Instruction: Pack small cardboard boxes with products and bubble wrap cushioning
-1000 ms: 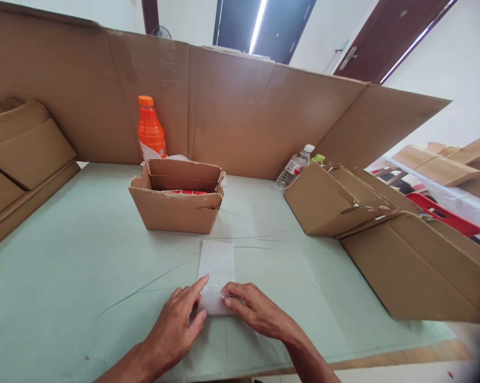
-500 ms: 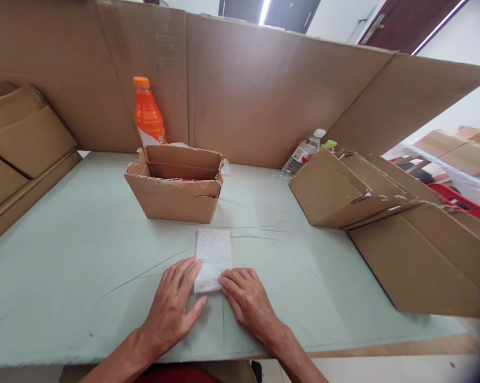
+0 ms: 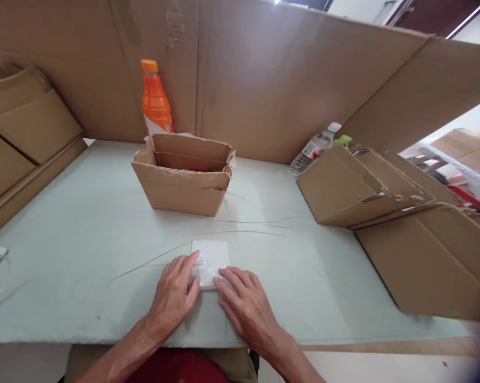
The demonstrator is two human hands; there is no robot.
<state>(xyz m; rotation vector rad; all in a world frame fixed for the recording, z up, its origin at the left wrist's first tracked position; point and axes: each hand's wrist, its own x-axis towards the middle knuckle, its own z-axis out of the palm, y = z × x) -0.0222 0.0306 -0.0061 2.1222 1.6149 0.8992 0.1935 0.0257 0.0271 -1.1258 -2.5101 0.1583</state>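
Touches a translucent, squarish bubble-wrap piece (image 3: 213, 255) with left hand (image 3: 173, 290) and right hand (image 3: 245, 303) — both spread flat, digits apart — on a smooth, pale-green, cloth-covered table (image 3: 88, 229).

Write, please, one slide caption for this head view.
Left hand and right hand on bubble wrap, an open cardboard box beyond.

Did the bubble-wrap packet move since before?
Yes. The bubble-wrap packet's far edge now lies farther back from the open cardboard box, toward the near side. I can't tell if it slid or got folded.
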